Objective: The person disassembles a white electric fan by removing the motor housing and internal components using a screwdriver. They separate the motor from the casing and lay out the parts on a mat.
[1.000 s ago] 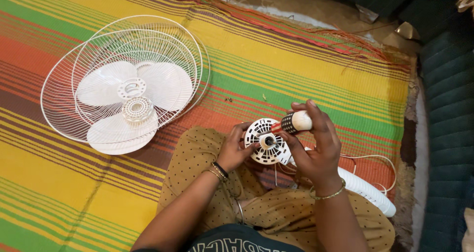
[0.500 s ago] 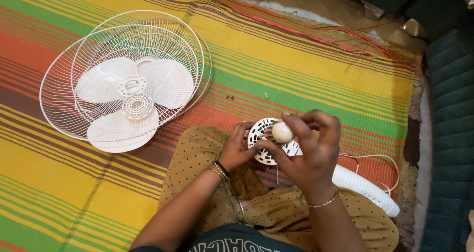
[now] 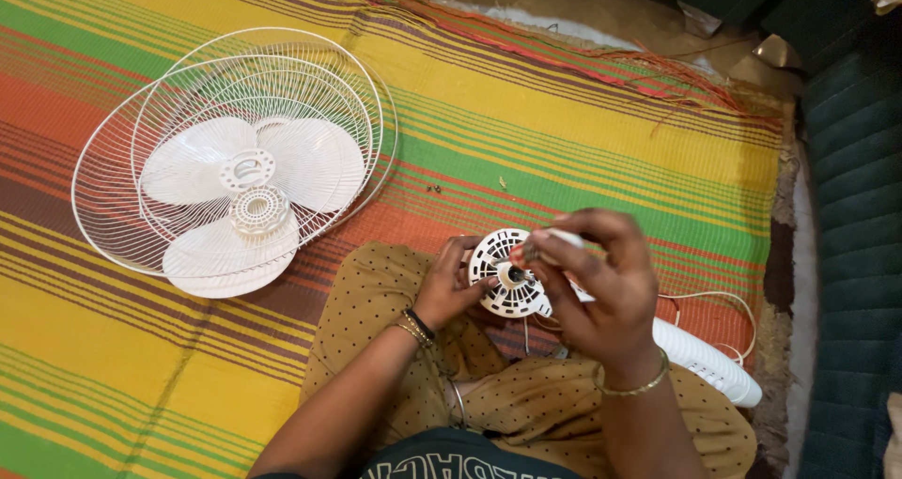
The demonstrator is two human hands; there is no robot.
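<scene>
The person sits on a striped mat (image 3: 583, 160) with a white fan motor (image 3: 503, 274) held over the lap, its round vented face turned up and the shaft at its middle showing. The left hand (image 3: 449, 286) is clamped on the motor's left edge, thumb across the face, steadying it. The right hand (image 3: 601, 286) hovers over the right side with fingers curled together around a small pale piece, seemingly a knob or cap, though most of it is hidden. I'd judge the step in hand to be fitting or working that piece at the shaft; it calls for lining it up squarely and holding the motor from turning. Both wrists are bent inward, forearms close. The fan's wire guards (image 3: 235, 150) and white blades (image 3: 249, 202) lie well apart on the mat, up to the left
</scene>
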